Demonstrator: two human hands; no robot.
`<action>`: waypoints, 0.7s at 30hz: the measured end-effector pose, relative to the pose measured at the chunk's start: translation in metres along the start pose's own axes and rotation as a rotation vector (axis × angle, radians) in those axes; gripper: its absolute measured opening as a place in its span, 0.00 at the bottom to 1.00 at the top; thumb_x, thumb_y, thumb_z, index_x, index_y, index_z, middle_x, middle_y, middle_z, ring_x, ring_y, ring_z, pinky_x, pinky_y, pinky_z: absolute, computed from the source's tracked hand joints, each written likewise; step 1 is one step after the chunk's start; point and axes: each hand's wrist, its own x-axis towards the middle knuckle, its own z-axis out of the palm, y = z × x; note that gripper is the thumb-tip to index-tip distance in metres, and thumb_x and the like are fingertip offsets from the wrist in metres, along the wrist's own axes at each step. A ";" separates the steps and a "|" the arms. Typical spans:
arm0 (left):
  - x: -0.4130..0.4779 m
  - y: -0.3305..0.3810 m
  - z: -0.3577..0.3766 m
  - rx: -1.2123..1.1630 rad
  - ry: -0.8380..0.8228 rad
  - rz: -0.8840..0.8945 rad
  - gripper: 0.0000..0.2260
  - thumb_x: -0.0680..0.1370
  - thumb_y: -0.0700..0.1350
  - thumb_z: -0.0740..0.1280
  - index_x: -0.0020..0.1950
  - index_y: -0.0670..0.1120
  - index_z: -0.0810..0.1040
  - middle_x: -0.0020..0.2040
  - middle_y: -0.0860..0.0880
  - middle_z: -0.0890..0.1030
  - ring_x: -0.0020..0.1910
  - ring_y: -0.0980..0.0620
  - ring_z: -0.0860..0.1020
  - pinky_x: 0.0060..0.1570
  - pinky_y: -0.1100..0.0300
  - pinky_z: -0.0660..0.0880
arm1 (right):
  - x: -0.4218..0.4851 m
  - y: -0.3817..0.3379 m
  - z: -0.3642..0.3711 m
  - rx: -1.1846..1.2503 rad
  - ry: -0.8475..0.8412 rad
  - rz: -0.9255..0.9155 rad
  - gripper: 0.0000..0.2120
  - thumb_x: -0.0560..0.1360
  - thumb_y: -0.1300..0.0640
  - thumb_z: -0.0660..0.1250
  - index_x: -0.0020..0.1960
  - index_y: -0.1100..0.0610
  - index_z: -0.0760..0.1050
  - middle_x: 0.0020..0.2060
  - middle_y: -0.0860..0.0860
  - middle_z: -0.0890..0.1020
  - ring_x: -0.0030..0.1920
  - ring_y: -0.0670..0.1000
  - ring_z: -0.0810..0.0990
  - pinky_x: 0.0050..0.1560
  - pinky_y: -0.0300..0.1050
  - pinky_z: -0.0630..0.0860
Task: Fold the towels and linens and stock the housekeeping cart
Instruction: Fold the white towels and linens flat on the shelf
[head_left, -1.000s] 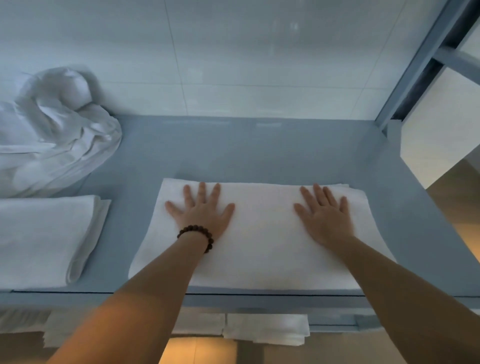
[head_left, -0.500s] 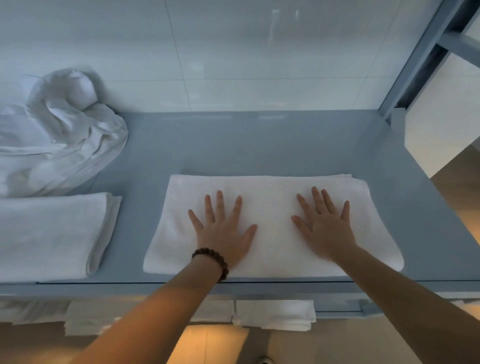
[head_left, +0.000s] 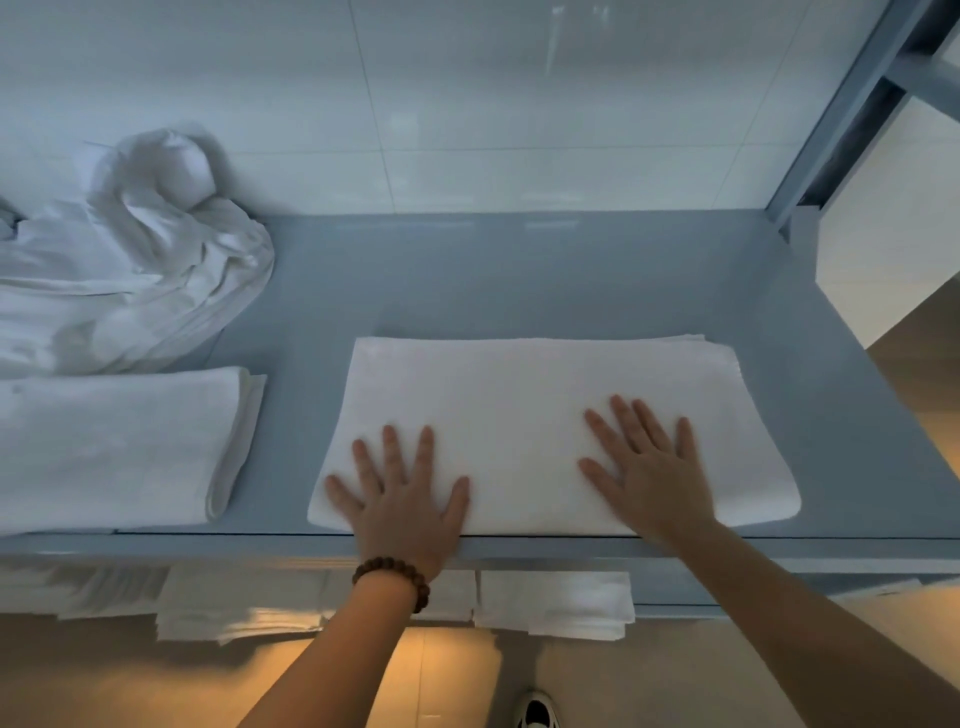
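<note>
A folded white towel (head_left: 524, 395) lies flat on the grey-blue top shelf (head_left: 509, 280) of the cart, its near edge at the shelf's front lip. My left hand (head_left: 402, 493), with a brown bead bracelet at the wrist, presses flat on the towel's near left part, fingers spread. My right hand (head_left: 649, 473) presses flat on the near right part, fingers straight. Neither hand grips the cloth.
A second folded white towel (head_left: 114, 447) lies at the left of the shelf. Behind it sits a crumpled heap of white linen (head_left: 124, 260). Folded towels (head_left: 550, 603) show on a lower shelf. A metal upright (head_left: 841, 119) rises at the right; a tiled wall stands behind.
Both hands have slid toward me across the towel, from its middle to its near edge. The towel itself has kept its place on the shelf.
</note>
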 end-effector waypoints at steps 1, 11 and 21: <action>0.001 -0.005 -0.001 -0.001 -0.001 0.008 0.35 0.72 0.71 0.33 0.78 0.60 0.38 0.80 0.47 0.43 0.77 0.37 0.41 0.69 0.31 0.41 | 0.001 0.009 -0.001 -0.007 -0.015 0.020 0.33 0.73 0.30 0.28 0.75 0.37 0.36 0.78 0.45 0.42 0.77 0.49 0.41 0.74 0.63 0.44; 0.097 -0.031 -0.015 0.104 -0.175 0.222 0.33 0.73 0.71 0.38 0.75 0.64 0.33 0.78 0.51 0.35 0.77 0.40 0.37 0.70 0.33 0.41 | 0.053 0.033 -0.033 -0.064 -0.195 -0.203 0.35 0.74 0.28 0.42 0.75 0.38 0.34 0.77 0.45 0.36 0.77 0.49 0.37 0.74 0.63 0.40; 0.125 0.002 -0.029 0.106 -0.166 0.169 0.30 0.78 0.67 0.40 0.78 0.59 0.38 0.79 0.48 0.37 0.77 0.43 0.37 0.70 0.33 0.38 | 0.054 0.006 -0.004 0.020 -0.028 -0.150 0.33 0.71 0.27 0.33 0.74 0.35 0.32 0.77 0.42 0.39 0.77 0.48 0.36 0.73 0.63 0.36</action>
